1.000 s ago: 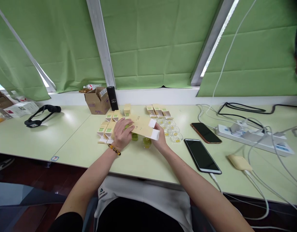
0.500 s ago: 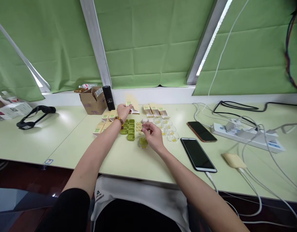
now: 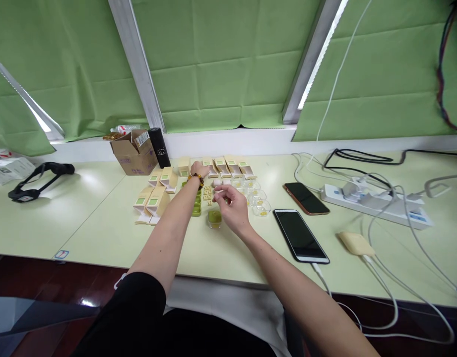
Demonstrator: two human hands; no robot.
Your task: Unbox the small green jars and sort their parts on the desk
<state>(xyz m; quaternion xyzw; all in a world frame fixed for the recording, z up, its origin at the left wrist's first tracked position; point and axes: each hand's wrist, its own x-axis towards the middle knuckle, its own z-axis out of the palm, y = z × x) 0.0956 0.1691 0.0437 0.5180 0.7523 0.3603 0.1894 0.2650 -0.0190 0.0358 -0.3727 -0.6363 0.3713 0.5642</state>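
Observation:
My left hand (image 3: 200, 169), with a beaded bracelet at the wrist, reaches to the back of the table beside a row of small cream-coloured cartons (image 3: 221, 166). Its fingers are mostly hidden, so their grip does not show. My right hand (image 3: 232, 208) hovers above the table with thumb and fingertips pinched together; whatever they hold is too small to make out. Just below its fingertips stands a small clear container with a green cup inside (image 3: 214, 218). Small yellow square pieces (image 3: 207, 195) lie between the hands. Green cups (image 3: 196, 209) are partly hidden by my left forearm.
More cream cartons (image 3: 156, 201) stand on the left. Clear plastic pieces (image 3: 261, 207) lie right of my right hand. Further right are two phones (image 3: 300, 235), a power strip (image 3: 377, 206) and cables. A cardboard box (image 3: 134, 152) and black cylinder (image 3: 159, 148) stand behind.
The carton that my left hand held now stands at the left end of the back row. The right hand keeps its pinch near the yellow pieces. The view has shifted slightly.

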